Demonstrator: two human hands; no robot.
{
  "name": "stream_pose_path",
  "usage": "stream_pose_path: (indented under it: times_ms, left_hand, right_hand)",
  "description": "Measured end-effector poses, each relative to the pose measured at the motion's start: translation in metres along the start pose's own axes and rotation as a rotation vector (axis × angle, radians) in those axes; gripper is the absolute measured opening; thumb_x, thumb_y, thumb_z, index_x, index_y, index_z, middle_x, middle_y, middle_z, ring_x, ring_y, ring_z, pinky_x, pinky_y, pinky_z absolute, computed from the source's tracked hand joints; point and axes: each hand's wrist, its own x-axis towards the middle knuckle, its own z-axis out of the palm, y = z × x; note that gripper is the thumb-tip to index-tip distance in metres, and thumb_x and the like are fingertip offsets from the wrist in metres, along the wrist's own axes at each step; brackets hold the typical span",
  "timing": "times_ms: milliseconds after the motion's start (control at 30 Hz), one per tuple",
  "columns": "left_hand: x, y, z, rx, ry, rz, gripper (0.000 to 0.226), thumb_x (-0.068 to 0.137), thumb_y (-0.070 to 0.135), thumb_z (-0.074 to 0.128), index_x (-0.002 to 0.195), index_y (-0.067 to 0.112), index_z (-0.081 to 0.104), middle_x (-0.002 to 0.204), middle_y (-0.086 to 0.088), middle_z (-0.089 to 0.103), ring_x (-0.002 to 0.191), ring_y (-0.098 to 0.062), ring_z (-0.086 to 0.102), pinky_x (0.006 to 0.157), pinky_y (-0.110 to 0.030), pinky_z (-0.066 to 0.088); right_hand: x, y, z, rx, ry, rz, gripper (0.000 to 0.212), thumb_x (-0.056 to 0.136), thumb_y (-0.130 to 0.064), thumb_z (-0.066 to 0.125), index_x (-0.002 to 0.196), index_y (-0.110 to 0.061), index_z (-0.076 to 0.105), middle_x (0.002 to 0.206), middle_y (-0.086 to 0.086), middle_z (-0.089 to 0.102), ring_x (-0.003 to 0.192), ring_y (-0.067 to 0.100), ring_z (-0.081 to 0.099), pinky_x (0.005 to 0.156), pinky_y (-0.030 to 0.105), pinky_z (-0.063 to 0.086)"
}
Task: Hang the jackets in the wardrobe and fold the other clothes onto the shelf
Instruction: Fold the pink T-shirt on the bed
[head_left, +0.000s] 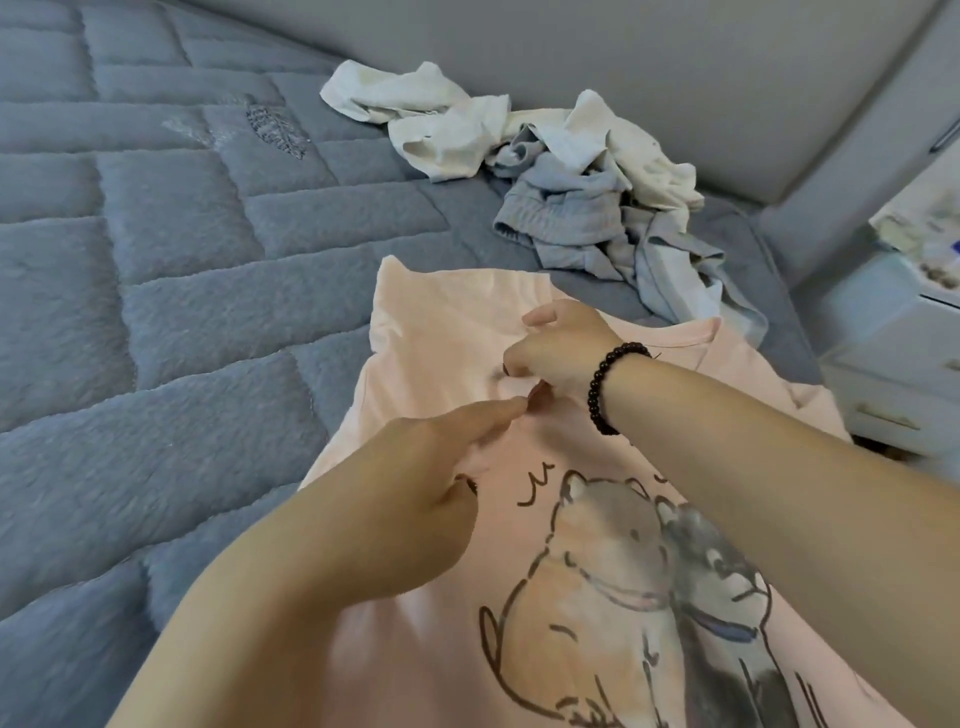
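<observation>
A pink T-shirt (540, 561) with a printed cartoon of two animals lies front up on the blue-grey quilted bed (171, 312). My right hand (558, 345), with a black bead bracelet on its wrist, pinches the fabric near the shirt's left shoulder. My left hand (426, 483) lies just below it, index finger stretched out and touching the cloth, the other fingers curled on the shirt. Beyond the shirt sits a crumpled pile of white clothes (447, 124) and pale blue-grey clothes (587, 213).
A grey padded headboard (623, 47) runs along the far side of the bed. At the right edge stands a white bedside cabinet (904, 364) with drawers and some papers on top. Quilt stretches away to the left.
</observation>
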Motion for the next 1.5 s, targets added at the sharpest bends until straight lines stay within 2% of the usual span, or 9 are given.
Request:
stream_pose_path:
  times_ms: [233, 333, 467, 600, 800, 1000, 1100, 1267, 1500]
  left_hand:
    - [0.016, -0.028, -0.008, 0.128, 0.671, -0.272, 0.030, 0.088, 0.027, 0.057, 0.118, 0.023, 0.061, 0.110, 0.013, 0.062, 0.106, -0.014, 0.057, 0.079, -0.026, 0.037]
    - [0.016, -0.036, -0.009, 0.029, 0.660, -0.385, 0.015, 0.085, 0.032, 0.063, 0.099, 0.025, 0.062, 0.071, 0.015, 0.063, 0.075, 0.000, 0.057, 0.063, -0.022, 0.041]
    - [0.013, -0.028, -0.010, 0.115, 0.528, -0.415, 0.014, 0.086, 0.039, 0.060, 0.078, 0.028, 0.057, 0.063, 0.011, 0.061, 0.067, -0.008, 0.057, 0.062, -0.031, 0.048]
    - [0.013, -0.027, -0.012, 0.187, 0.489, -0.425, 0.021, 0.095, 0.033, 0.049, 0.079, 0.019, 0.049, 0.070, 0.003, 0.058, 0.067, -0.018, 0.053, 0.057, -0.035, 0.042]
    - [0.013, -0.029, -0.012, 0.133, 0.565, -0.545, 0.007, 0.098, 0.012, 0.033, 0.092, 0.012, 0.033, 0.070, -0.002, 0.044, 0.061, -0.019, 0.042, 0.050, -0.033, 0.024]
    - [0.012, -0.024, -0.014, 0.316, 0.663, -0.425, 0.032, 0.097, 0.024, 0.049, 0.126, 0.011, 0.045, 0.115, -0.006, 0.055, 0.097, -0.030, 0.051, 0.069, -0.034, 0.032]
    - [0.015, -0.020, -0.004, 0.357, 0.635, -0.205, 0.042, 0.093, 0.012, 0.054, 0.133, 0.004, 0.047, 0.139, -0.011, 0.048, 0.131, -0.031, 0.041, 0.089, -0.040, 0.039]
    - [0.022, -0.027, 0.027, 0.565, 0.353, -0.403, 0.061, 0.099, 0.025, 0.027, 0.151, -0.003, 0.010, 0.160, -0.019, 0.006, 0.149, -0.035, -0.001, 0.120, -0.048, 0.012]
    - [0.026, -0.015, 0.033, 0.629, 0.336, -0.416, 0.071, 0.086, 0.031, 0.014, 0.152, 0.005, 0.022, 0.161, -0.019, 0.008, 0.149, -0.035, -0.006, 0.114, -0.066, 0.001]
  right_hand:
    - [0.007, -0.004, -0.008, -0.479, 0.041, -0.090, 0.029, 0.073, -0.018, 0.063, 0.101, -0.012, 0.064, 0.097, 0.001, 0.063, 0.084, 0.017, 0.060, 0.072, 0.029, 0.053]
    - [0.019, -0.038, 0.011, -0.441, 0.122, -0.308, 0.028, 0.077, -0.027, 0.063, 0.099, -0.010, 0.065, 0.100, 0.002, 0.063, 0.086, 0.019, 0.058, 0.076, 0.035, 0.053]
    - [0.030, -0.084, 0.040, -0.353, -0.086, -0.193, 0.047, 0.076, -0.053, 0.067, 0.097, -0.013, 0.055, 0.090, 0.002, 0.054, 0.078, 0.019, 0.056, 0.059, 0.025, 0.042]
    - [0.046, -0.102, 0.054, -0.500, -0.174, -0.241, 0.025, 0.094, -0.025, 0.056, 0.074, -0.014, 0.045, 0.071, -0.001, 0.039, 0.068, 0.019, 0.044, 0.047, 0.017, 0.033]
    - [0.063, -0.079, 0.061, -0.312, 0.082, -0.284, 0.023, 0.087, -0.028, 0.064, 0.094, -0.008, 0.071, 0.091, 0.003, 0.068, 0.088, 0.019, 0.062, 0.074, 0.027, 0.051]
    - [0.024, -0.057, 0.059, -0.297, 0.161, -0.517, 0.048, 0.093, -0.016, 0.046, 0.141, -0.014, 0.037, 0.145, 0.005, 0.040, 0.132, 0.023, 0.038, 0.105, 0.037, 0.035]
    - [0.000, -0.008, 0.057, -0.538, 0.235, -0.656, 0.045, 0.095, -0.021, 0.040, 0.139, -0.012, 0.036, 0.151, 0.006, 0.030, 0.141, 0.022, 0.022, 0.115, 0.039, 0.022]
    - [0.003, 0.008, 0.065, -0.481, 0.057, -0.481, 0.026, 0.098, -0.024, 0.032, 0.116, -0.008, 0.040, 0.146, 0.010, 0.031, 0.144, 0.026, 0.011, 0.115, 0.048, 0.016]
    - [-0.010, 0.055, -0.056, -0.305, 0.394, -0.497, 0.049, 0.087, 0.004, 0.046, 0.135, -0.007, 0.045, 0.146, 0.007, 0.037, 0.140, 0.019, 0.023, 0.106, 0.012, 0.008]
